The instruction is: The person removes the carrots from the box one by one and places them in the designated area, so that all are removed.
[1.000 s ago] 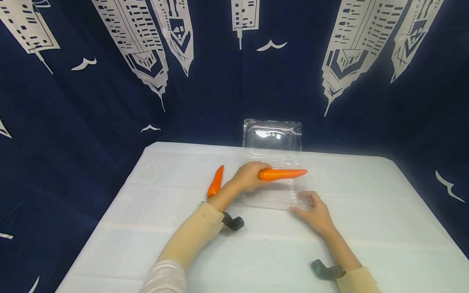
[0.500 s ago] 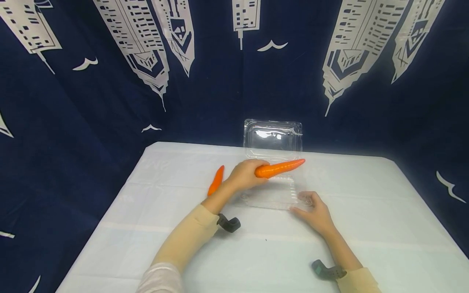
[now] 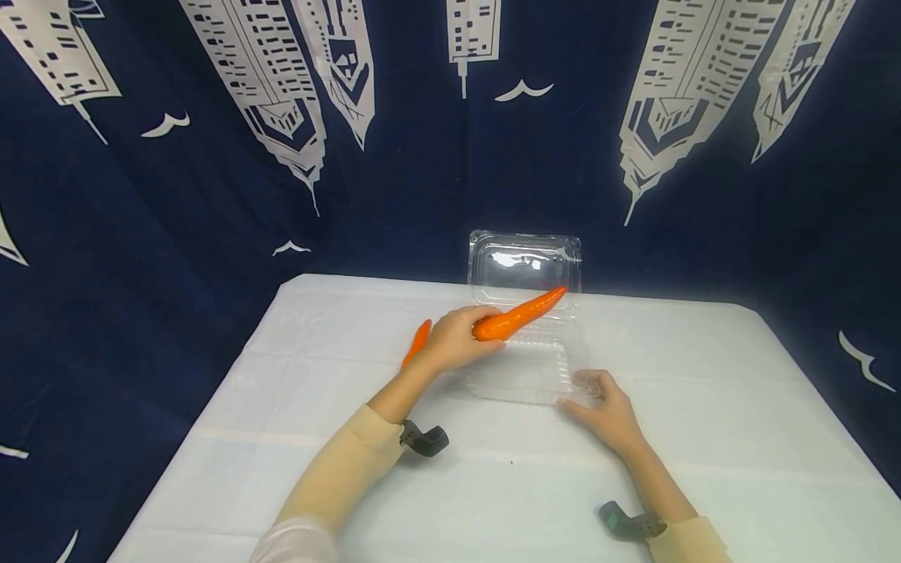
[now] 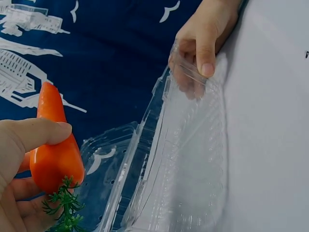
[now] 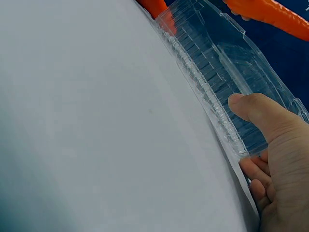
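My left hand [image 3: 456,341] grips an orange carrot [image 3: 524,313] by its thick end, tip pointing up and to the right. Green leaf sprigs [image 4: 67,205] show at that thick end in the left wrist view. The carrot is held above a clear plastic clamshell container [image 3: 517,391], whose lid [image 3: 524,266] stands raised at the back. At the container's right side, my right hand [image 3: 611,413] pinches the wall between thumb and fingers. Partly hidden behind my left hand, a second carrot [image 3: 417,342] lies on the table left of the container.
A white-covered table [image 3: 549,485] carries everything. Behind it hangs a dark blue curtain [image 3: 422,180] with white building and bird prints. Black wrist cameras [image 3: 425,439] sit on both wrists. A tiny dark speck marks the cloth in front of the container.
My left hand has drawn back to the left with the carrot, and the carrot's tip has swung upward from nearly level. The right hand and container have stayed put.
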`<state>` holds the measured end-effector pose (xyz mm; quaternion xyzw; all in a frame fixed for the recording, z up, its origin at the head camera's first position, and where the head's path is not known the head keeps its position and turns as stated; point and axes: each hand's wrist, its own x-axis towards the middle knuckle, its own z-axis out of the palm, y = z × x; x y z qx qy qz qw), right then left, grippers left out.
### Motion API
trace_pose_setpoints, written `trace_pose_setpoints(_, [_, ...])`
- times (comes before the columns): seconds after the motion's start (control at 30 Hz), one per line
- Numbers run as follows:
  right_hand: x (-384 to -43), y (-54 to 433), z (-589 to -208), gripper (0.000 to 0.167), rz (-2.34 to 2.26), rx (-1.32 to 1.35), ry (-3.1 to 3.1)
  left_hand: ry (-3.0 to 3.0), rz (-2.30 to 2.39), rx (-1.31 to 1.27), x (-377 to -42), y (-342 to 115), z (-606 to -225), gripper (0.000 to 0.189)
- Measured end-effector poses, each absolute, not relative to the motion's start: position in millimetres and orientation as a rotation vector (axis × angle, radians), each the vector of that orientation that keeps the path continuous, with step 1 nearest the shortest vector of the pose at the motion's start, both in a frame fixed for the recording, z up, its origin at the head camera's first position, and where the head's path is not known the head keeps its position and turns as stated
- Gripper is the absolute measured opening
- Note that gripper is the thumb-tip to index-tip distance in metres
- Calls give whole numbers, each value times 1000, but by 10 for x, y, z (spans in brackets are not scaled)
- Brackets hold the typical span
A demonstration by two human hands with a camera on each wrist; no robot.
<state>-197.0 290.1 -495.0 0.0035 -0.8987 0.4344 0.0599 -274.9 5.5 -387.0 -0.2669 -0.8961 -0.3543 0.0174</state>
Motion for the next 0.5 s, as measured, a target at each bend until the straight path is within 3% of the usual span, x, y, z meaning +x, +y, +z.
trace_pose_setpoints(0.5, [-1957,2881,-4936,65,1300,21,-2708,-2742,-1231,-684,-2599,-236,-3954,47])
